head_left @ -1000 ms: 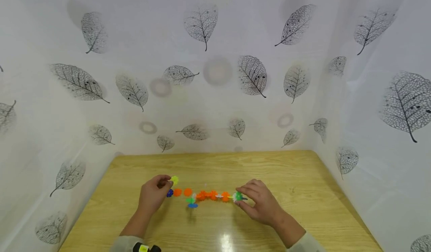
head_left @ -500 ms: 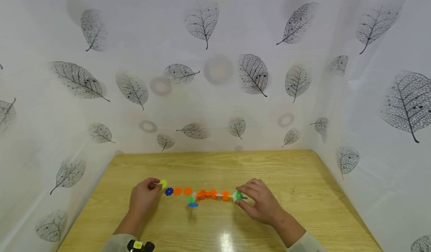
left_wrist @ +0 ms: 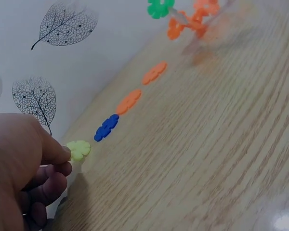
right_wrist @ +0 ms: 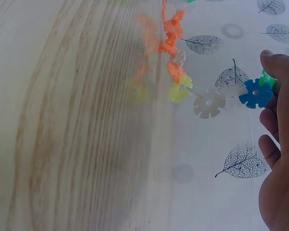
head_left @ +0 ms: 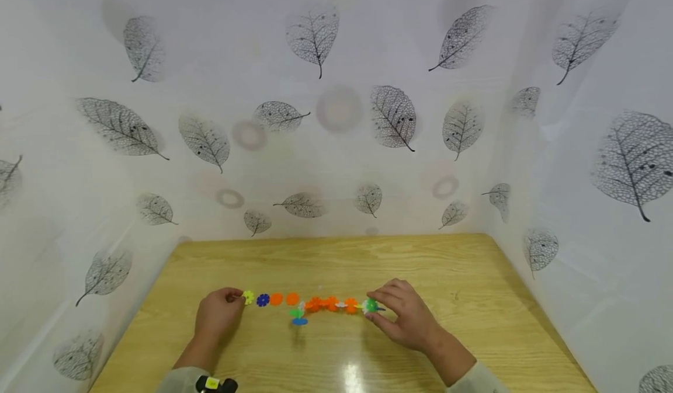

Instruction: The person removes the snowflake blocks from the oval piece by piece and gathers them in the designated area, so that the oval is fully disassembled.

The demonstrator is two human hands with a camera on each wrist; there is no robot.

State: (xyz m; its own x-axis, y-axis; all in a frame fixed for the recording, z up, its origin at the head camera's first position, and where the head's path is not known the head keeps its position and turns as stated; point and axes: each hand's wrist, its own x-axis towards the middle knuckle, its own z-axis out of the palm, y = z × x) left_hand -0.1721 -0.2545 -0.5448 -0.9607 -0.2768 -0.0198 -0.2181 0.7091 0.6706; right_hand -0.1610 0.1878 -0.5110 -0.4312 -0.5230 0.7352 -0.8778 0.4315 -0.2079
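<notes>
Between thumb and finger, my left hand [head_left: 218, 314] pinches a yellow flower-shaped disc [head_left: 249, 298] near the table's left side. Just right of it a blue flower disc [left_wrist: 106, 127] and two orange flower discs [left_wrist: 128, 101] lie in a row. My right hand [head_left: 407, 317] grips the right end of a chain of interlocked flower discs [head_left: 332, 303], at a green disc [head_left: 372, 305]. In the right wrist view, a blue disc [right_wrist: 256, 93], clear discs and a yellow disc [right_wrist: 180, 89] join that end. The chain's left end has green and blue discs [head_left: 299, 321].
The wooden table [head_left: 336, 358] carries a bright light reflection near its front. A white curtain [head_left: 336, 159] with leaf prints surrounds it at the back and both sides. A dark device [head_left: 215, 383] is strapped on the left wrist.
My left hand has moved left and slightly nearer with the yellow disc, from above the blue disc to the row's left end. The right hand and the chain stay in place.
</notes>
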